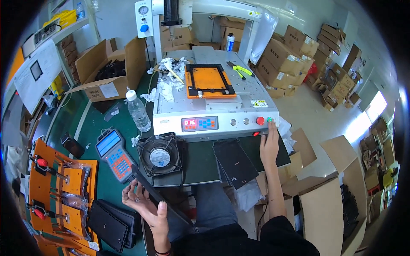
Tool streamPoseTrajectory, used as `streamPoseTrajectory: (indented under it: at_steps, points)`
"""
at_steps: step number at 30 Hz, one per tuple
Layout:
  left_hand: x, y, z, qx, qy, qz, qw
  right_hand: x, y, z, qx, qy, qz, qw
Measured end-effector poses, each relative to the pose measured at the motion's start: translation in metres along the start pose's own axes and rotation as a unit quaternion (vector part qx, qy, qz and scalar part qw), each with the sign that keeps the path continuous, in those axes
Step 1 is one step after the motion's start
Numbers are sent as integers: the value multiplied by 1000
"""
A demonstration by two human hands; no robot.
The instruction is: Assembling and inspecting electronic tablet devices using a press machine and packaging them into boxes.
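My left hand [147, 209] holds a thin black panel [162, 195], seen nearly edge-on and tilted above my lap. My right hand [269, 147] reaches to the right end of a grey benchtop machine's front [171, 129]. Its fingers are stretched out and hold nothing, with the fingertips at a lit green button [270, 120], beside a red button [260, 120]. On the machine's bed, a black rectangular frame [221, 72] lies in an orange fixture [194, 81]. Below my right fingers, flat black panels [236, 163] lie stacked on the table edge.
A fan [159, 157], handheld keypad device [115, 155] and clear bottle [137, 112] stand left of centre. Orange clamp fixtures [77, 183] and black casings [109, 224] lie nearer left. Green-handled pliers [240, 69] and crumpled tissue [166, 89] are on the bed. Open cartons [322, 213] stand at right.
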State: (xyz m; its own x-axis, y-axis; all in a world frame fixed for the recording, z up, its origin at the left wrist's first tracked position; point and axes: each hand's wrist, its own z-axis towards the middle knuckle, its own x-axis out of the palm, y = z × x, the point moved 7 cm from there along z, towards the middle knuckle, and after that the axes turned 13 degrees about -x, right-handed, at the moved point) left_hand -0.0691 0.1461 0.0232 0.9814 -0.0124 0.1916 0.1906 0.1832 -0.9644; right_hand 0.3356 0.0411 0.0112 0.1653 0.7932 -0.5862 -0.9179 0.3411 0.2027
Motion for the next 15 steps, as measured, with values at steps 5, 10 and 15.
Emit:
streamPoseTrajectory:
  at_steps: [5,10,15]
  points:
    - [28,6,-8,-48,81,-40,995,-2,8,16,-12,63,-29,998]
    - [59,-8,-27,22,204,-37,978,-6,25,0,55,-66,303,949]
    - [82,-22,-46,131,294,65,945,-15,191,-27,64,237,828,504]
